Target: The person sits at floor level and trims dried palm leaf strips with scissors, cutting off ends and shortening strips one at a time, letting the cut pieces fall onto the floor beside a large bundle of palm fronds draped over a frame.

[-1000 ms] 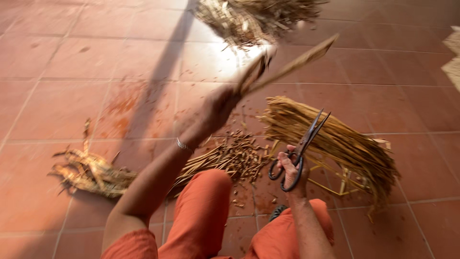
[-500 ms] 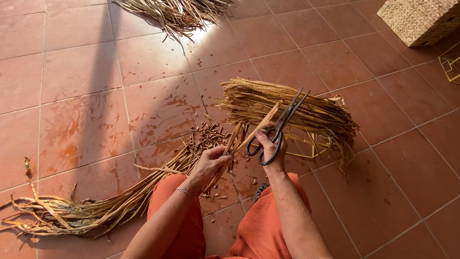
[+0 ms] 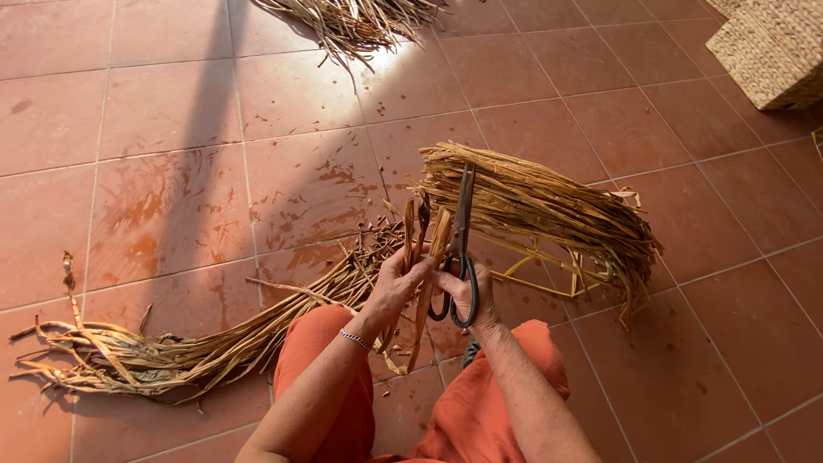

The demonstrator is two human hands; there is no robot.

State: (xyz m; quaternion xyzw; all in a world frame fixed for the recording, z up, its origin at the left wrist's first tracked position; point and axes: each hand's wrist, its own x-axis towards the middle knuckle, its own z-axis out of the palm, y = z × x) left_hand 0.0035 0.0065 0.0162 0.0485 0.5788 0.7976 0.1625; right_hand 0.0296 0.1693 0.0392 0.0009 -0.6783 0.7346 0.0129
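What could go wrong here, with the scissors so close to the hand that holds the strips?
1. The black scissors in the right hand stand right beside the left hand, whose fingers could be nicked.
2. The dried reed strips in the left grip are narrow and uneven, so they might slip or be cut crooked.
3. Short offcuts litter the tile floor, and stiff pieces could prick the legs.
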